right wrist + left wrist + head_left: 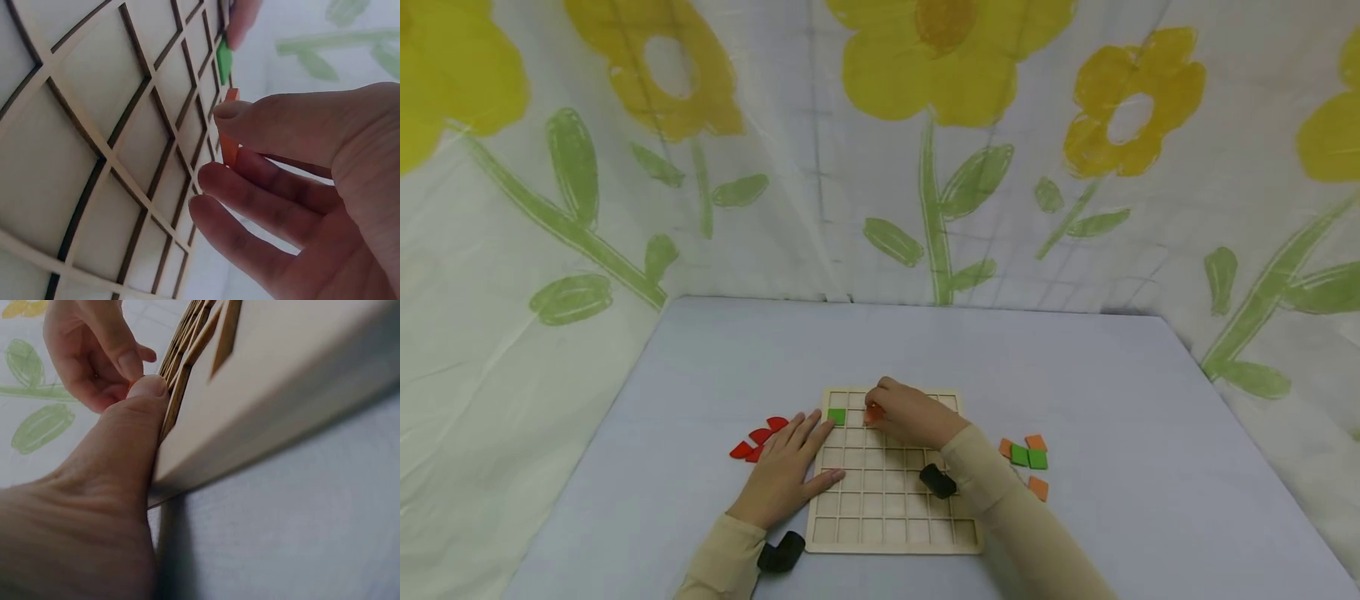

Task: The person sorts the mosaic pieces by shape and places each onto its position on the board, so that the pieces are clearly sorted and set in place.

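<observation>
My right hand [917,415] pinches an orange square tile [229,142] between thumb and fingers over the far part of a wooden grid board [872,505]. The tile stands tilted close above the board's cells in the right wrist view. My left hand [788,467] lies with fingers extended across the board's left edge, its thumb over the grid. Its fingertips are near a green square tile [837,416] that sits in a cell of the left column. Several red rounded pieces [760,436] lie beside the left hand, some partly hidden by it.
Right of the board lie several loose orange tiles [1038,488] and two green tiles [1037,459], close to the right sleeve [1000,475]. A white table [1120,392] holds everything. Behind it hangs a cloth [775,208] printed with yellow flowers. Black wrist cameras [784,552] sit by both wrists.
</observation>
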{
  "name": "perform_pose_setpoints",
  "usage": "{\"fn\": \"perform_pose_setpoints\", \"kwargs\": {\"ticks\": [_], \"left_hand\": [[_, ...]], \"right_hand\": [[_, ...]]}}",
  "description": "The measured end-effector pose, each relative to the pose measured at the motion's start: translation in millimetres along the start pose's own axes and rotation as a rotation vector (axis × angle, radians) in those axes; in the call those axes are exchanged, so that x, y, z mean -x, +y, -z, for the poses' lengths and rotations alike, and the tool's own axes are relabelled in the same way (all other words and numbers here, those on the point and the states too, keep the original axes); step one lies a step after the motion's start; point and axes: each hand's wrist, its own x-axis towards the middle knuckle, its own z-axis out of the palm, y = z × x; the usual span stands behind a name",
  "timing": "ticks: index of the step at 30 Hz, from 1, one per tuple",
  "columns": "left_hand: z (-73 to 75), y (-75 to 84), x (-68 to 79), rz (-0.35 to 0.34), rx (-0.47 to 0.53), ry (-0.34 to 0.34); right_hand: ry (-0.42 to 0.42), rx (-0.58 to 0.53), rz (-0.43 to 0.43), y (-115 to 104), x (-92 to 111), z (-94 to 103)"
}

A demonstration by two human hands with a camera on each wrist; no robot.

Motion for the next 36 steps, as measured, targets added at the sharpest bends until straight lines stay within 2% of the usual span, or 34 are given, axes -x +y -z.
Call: {"fn": "perform_pose_setpoints", "kwargs": {"ticks": [7,16,26,36], "left_hand": [[0.4,0.6,-1.2,-0.009,0.004,0.001],[1.9,1.6,-2.1,-0.006,0.015,-0.009],[0.4,-0.9,-2.2,-0.001,-0.004,-0.014],[-0.2,-1.9,0.2,0.013,0.000,-0.024]], "right_hand": [[-0.031,-0.011,-0.006,-1,-13,-6.4],[0.054,0.007,0.076,-2,-20,-12.5],[-0.028,-0.028,0.005,-9,-24,-8.5],[-0.035,-0.008,-0.002,-12,-20,-9.4]]}}
